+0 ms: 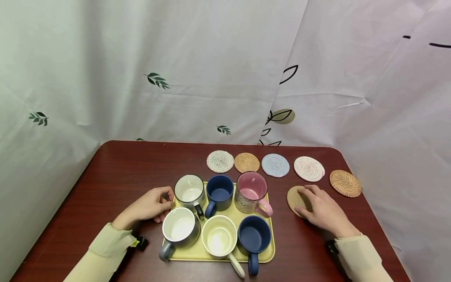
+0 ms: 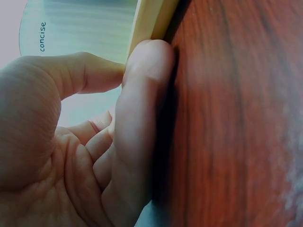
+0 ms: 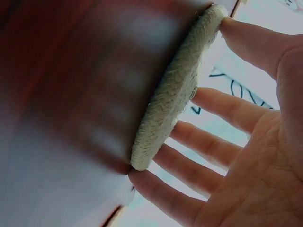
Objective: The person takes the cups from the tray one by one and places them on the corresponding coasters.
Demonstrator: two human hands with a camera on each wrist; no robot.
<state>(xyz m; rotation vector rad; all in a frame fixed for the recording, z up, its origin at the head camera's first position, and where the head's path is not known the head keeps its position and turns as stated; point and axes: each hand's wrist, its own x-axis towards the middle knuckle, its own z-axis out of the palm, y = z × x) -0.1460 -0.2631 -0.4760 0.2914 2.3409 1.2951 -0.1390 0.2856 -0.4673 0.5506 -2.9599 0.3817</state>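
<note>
My left hand (image 1: 152, 203) is at the left side of a yellow tray (image 1: 186, 255), and its thumb and forefinger pinch the tray's rim (image 2: 147, 28). Mugs stand in two rows on the tray: a white one with a black handle (image 1: 189, 189), a navy one (image 1: 220, 192), a pink one (image 1: 251, 192), a grey one (image 1: 180, 227), a cream one (image 1: 219, 237) and another navy one (image 1: 254, 235). Right of the tray, a round woven coaster (image 1: 295, 199) lies flat on the table. My right hand (image 1: 323, 207) touches it with spread, fairly straight fingers (image 3: 227, 109).
Along the back of the dark red table (image 1: 134, 164) lie a pale speckled coaster (image 1: 220, 161), a tan one (image 1: 247, 162), a light blue one (image 1: 275, 165) and a white-pink one (image 1: 309, 169). A woven brown coaster (image 1: 345, 183) lies near the right edge. Patterned curtains (image 1: 197, 70) hang behind.
</note>
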